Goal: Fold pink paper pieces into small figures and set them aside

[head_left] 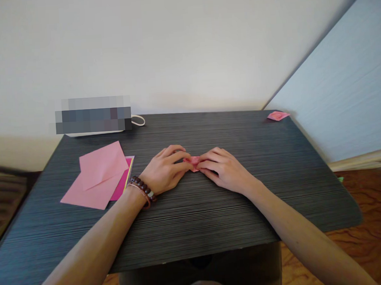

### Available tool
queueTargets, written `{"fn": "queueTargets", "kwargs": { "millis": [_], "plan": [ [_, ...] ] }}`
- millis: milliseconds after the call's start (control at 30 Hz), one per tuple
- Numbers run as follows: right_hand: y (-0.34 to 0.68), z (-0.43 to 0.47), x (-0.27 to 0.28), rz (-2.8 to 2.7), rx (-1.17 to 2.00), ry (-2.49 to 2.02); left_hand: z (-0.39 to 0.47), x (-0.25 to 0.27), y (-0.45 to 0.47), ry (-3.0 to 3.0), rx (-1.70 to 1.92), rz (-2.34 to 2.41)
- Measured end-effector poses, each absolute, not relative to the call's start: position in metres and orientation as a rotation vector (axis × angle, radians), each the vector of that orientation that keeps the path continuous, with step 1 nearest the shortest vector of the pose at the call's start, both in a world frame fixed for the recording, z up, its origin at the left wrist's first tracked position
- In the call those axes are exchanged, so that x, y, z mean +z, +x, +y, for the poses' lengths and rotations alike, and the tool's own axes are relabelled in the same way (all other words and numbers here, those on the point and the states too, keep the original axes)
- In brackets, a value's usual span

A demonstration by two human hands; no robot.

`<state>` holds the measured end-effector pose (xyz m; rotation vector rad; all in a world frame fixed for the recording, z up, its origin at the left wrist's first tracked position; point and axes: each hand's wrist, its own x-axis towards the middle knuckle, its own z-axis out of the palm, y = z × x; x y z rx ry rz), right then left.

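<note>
Left-hand grip (162, 171) and right-hand grip (227, 169) pinch opposite ends of a small folded pink paper (196, 160) near the middle of the dark tabletop (195, 221). Creasing probably calls for matched edges, then light, even pressure from both sides, so the layers neither slip nor tear.

The folded paper (196, 160) is pink, the tabletop (205, 131) dark grey with fine streaks.

Matt pink paper made up the small folded piece (196, 161) and the loose sheets (103, 163) on a tabletop (183, 233) with finely streaked, wood-like grain, before a smooth, matt wall (184, 48) and wood-grained flooring (376, 204).
</note>
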<state>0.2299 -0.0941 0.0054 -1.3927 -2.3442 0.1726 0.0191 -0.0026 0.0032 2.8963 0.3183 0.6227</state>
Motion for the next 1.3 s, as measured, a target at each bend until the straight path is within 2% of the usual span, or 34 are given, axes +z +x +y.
{"fn": "queueTargets", "kwargs": {
  "millis": [200,300,567,833,1300],
  "plan": [
    [0.231,-0.094,0.005,-2.355,0.157,-1.371,-0.005,0.004,0.019,2.906,0.579,0.308],
    [0.232,-0.093,0.006,-2.291,0.251,-1.329,-0.003,0.002,0.019,2.801,0.586,0.322],
    [0.229,-0.094,0.011,-1.520,0.894,-1.191,-0.003,0.007,0.020,1.841,0.574,0.509],
    [0.227,-0.092,0.003,-0.823,1.479,-0.950,-0.016,0.011,0.028,0.959,0.432,0.396],
    [0.229,-0.091,-0.001,-0.647,1.643,-0.860,-0.011,0.007,0.027,0.888,0.543,0.484]
  ]
}}
